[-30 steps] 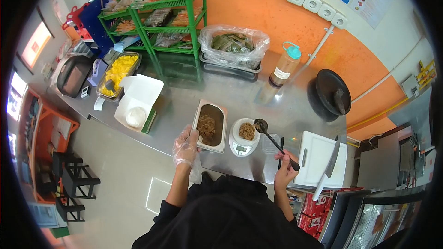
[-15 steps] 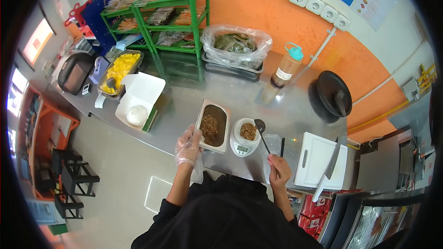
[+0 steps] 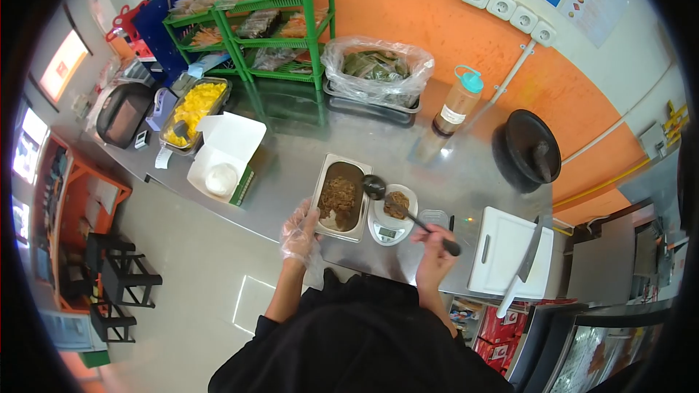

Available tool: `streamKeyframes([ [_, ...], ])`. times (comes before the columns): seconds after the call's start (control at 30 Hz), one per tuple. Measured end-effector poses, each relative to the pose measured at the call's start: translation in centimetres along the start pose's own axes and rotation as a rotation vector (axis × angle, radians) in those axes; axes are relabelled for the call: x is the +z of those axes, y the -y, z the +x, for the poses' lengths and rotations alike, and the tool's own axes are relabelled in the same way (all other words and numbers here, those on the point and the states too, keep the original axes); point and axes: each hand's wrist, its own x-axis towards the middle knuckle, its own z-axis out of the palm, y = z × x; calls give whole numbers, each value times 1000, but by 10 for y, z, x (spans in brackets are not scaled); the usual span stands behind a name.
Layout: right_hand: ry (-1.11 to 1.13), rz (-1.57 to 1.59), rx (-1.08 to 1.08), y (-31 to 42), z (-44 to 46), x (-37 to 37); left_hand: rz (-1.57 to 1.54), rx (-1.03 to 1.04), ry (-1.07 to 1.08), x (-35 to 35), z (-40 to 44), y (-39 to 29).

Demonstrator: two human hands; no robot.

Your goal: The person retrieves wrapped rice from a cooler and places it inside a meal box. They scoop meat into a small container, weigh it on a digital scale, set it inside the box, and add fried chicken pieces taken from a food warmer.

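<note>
My left hand [image 3: 300, 236], in a clear plastic glove, grips the near left edge of a steel food pan [image 3: 328, 230]. Brown shredded meat [image 3: 338, 195] lies in the pan, with a bare patch towards the near end. My right hand [image 3: 435, 255] is closed around the handle of a black ladle [image 3: 374, 187], whose bowl is at the pan's right rim. Under the ladle's handle, a white digital scale [image 3: 383, 233] carries a portion of the same meat [image 3: 397, 204]. Right of the scale sits a small clear plastic tub [image 3: 435, 220], partly hidden by my right hand.
An open white box [image 3: 231, 137] holding a white rice mound stands left, beside a tray of yellow food [image 3: 194, 109]. A knife [image 3: 526, 262] lies on a white cutting board [image 3: 502, 247] at right. Behind are a bottle [image 3: 456, 105], a stone mortar [image 3: 524, 147] and green racks [image 3: 280, 51].
The ladle has swung left from beside the scale to the pan's right rim, with my right hand turning. Meat in the pan is now spread further towards the far end. My left hand stays on the pan.
</note>
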Motion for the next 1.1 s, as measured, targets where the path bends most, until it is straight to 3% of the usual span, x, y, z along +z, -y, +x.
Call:
streamKeyframes([
  [0.03,158,-42,-44,-4,-1,7,-31,-16,-15,0,-2,-1],
  [0.1,521,-414,-351,-6,8,21,-60,-38,-101,0,-4,2],
  [0.13,515,-414,-350,-3,6,32,-93,-64,-185,-1,-4,4],
  [0.2,725,-510,-108,3,4,50,-145,-68,-144,-11,-1,17],
  [0.33,701,-472,-54,1,8,33,-229,-46,-44,-43,20,43],
  [0.4,488,-761,-101,-12,26,-11,-243,-51,-115,-45,34,44],
  [0.47,524,-1090,-104,-29,49,-56,-124,-33,-96,-52,48,39],
  [0.57,728,-1337,84,-36,64,-88,-162,-43,-9,-59,73,41],
  [0.67,867,-1476,130,-39,72,-94,-133,-35,29,-58,90,42],
  [0.77,947,-1527,205,-45,80,-98,-72,-66,-89,-54,91,42],
  [0.9,985,-1514,266,-48,86,-101,-350,-156,-341,-59,65,45],
  [1.0,901,-1386,241,-36,87,-86,-389,-165,-432,-70,37,63],
  [1.07,815,-1019,118,-41,87,-80,-356,-169,-446,-70,20,72],
  [1.1,821,-1019,118,-40,87,-73,-347,-167,-443,-71,14,78],
])
